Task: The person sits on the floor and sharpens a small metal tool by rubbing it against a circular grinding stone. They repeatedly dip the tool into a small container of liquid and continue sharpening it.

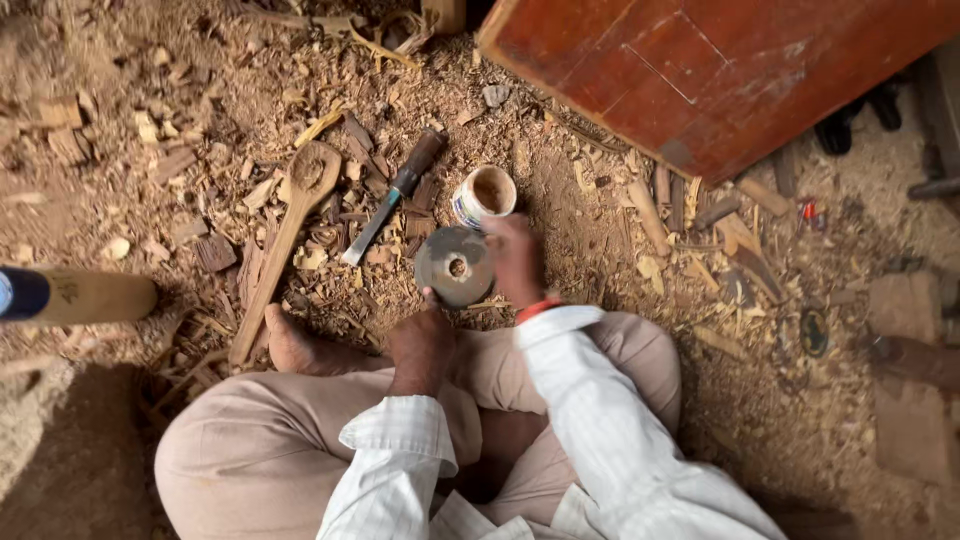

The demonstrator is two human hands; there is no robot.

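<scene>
Steadying the disc (455, 266) from both sides should keep it from wobbling, I judge: the left hand (420, 345) grips its lower edge, the right hand (515, 258) clasps its right edge. The disc, round, grey and dusty with a centre hole, sits just below the cup (485, 193). Left of the cup lie a carved wooden spoon (290, 235), then a steel chisel (392, 195), on chips and sawdust.
</scene>
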